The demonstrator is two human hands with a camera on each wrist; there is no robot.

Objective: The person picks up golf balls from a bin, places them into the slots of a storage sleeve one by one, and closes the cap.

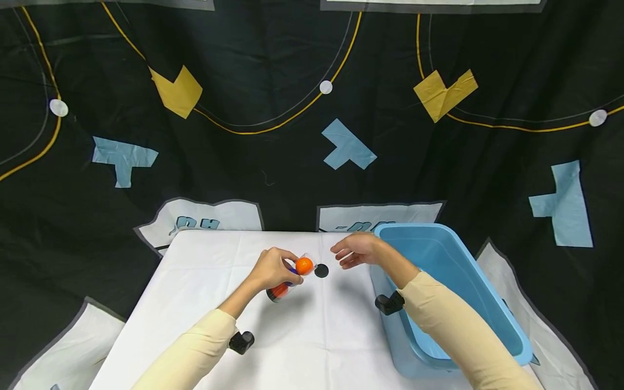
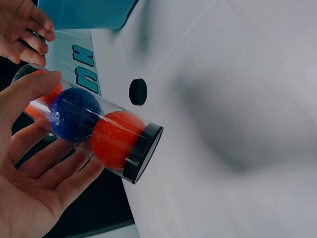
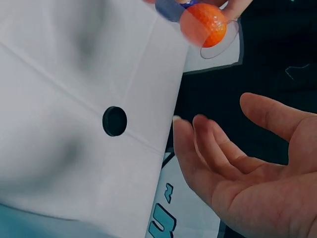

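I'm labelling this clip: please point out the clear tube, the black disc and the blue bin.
Clear tube (image 2: 103, 107), left wrist view, on its transparent wall near mid-length.
Black disc (image 3: 115, 121), right wrist view, on its flat face.
Blue bin (image 1: 453, 265), head view, on its bare inside.

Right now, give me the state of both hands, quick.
Left hand: closed on the clear tube, which has three balls inside.
Right hand: open, holding nothing.
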